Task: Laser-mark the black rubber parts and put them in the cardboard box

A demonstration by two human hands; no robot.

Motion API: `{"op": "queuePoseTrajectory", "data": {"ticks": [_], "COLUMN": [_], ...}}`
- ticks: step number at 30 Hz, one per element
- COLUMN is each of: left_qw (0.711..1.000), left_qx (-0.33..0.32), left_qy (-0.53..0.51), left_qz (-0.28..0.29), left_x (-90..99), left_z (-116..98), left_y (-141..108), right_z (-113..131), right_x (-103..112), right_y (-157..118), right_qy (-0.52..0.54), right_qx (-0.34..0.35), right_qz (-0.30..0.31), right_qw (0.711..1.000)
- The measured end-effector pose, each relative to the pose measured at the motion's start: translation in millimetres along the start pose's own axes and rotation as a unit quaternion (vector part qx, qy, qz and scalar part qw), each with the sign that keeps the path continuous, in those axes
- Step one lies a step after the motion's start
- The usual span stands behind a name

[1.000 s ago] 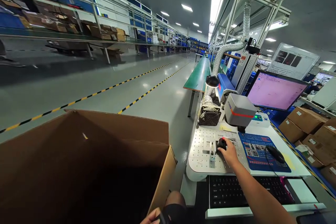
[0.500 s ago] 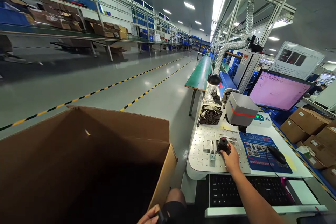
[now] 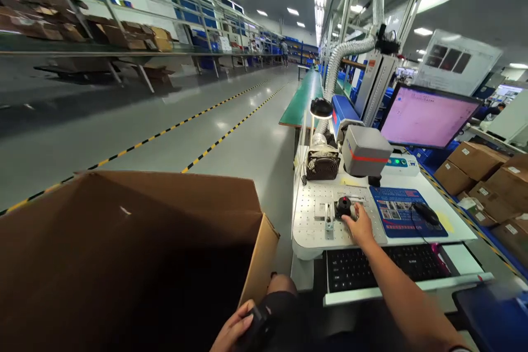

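A black round part (image 3: pixel 343 206), with a small red light spot on its top, sits against a metal fixture (image 3: pixel 329 217) on the perforated plate (image 3: pixel 307 231). Just right of this part is my right hand (image 3: pixel 360 226), its thumb and fingers apart at the part's side; whether a fingertip still touches is unclear. Low in the view, my left hand (image 3: pixel 234 329) pinches a black part (image 3: pixel 259 323) beside the carton's edge; its full shape is lost in shadow. A grey marking head with a red stripe (image 3: pixel 367 151) hangs above the plate.
An open cardboard box (image 3: pixel 214 192) with a dark inside fills the lower left. A keyboard (image 3: pixel 350 272) lies on a pull-out tray below the plate. Right of the plate are a blue mouse pad (image 3: pixel 394 214), a mouse (image 3: pixel 425 213) and a monitor (image 3: pixel 429 118). Cartons (image 3: pixel 478 165) are stacked further right.
My right hand's fingers have loosened from the black round part, which stays at the fixture. My left hand has risen a little with its black part. The camera view has shifted.
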State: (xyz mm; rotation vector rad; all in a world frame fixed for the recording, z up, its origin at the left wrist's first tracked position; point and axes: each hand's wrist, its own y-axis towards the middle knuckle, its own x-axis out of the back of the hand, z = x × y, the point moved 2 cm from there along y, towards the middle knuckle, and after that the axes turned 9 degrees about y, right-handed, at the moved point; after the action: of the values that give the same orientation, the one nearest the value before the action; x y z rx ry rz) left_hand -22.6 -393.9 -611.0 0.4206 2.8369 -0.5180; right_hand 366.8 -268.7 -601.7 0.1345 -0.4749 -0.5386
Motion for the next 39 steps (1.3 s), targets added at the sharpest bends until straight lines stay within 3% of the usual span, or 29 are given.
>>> {"op": "queuePoseTrajectory", "data": {"ticks": [3,6,8,12,16,23,29,34,39], "left_qw": [0.999,0.998,0.995,0.991,0.993,0.996,0.997,0.998,0.998], "left_qx": [0.022,0.054,0.069,0.068,0.066,0.055,0.055,0.056,0.060], "left_qy": [0.026,-0.019,-0.069,-0.112,-0.096,-0.062,-0.056,-0.025,-0.009], "left_qz": [0.003,-0.005,-0.005,-0.026,-0.008,-0.015,0.005,0.015,0.010], "left_x": [-7.2,-14.9,-19.9,-23.4,-18.2,-16.3,-2.5,8.9,-0.3], "left_z": [-10.0,-13.2,-12.0,-8.1,-4.9,-8.3,3.7,9.4,-2.0], "left_y": [-9.0,-12.3,-13.2,-13.8,-10.6,-8.7,-4.9,-2.3,-2.9], "right_z": [5.2,-1.6,-12.6,-39.5,-54.2,-49.5,-32.4,-11.2,7.7], "right_x": [36.0,69.8,83.3,87.2,81.4,86.6,87.6,67.8,32.4], "right_y": [-28.6,-78.1,-115.7,-171.7,-185.5,-170.1,-126.7,-70.1,-11.8], "right_qy": [0.025,0.067,0.068,0.027,-0.015,-0.008,0.005,0.000,-0.029], "right_qx": [0.044,0.096,0.092,0.083,0.108,0.106,0.109,0.107,0.059], "right_qz": [-0.019,-0.009,0.019,0.071,0.082,0.082,0.052,0.029,0.046], "right_qw": [0.999,0.993,0.993,0.994,0.991,0.991,0.993,0.994,0.997]}}
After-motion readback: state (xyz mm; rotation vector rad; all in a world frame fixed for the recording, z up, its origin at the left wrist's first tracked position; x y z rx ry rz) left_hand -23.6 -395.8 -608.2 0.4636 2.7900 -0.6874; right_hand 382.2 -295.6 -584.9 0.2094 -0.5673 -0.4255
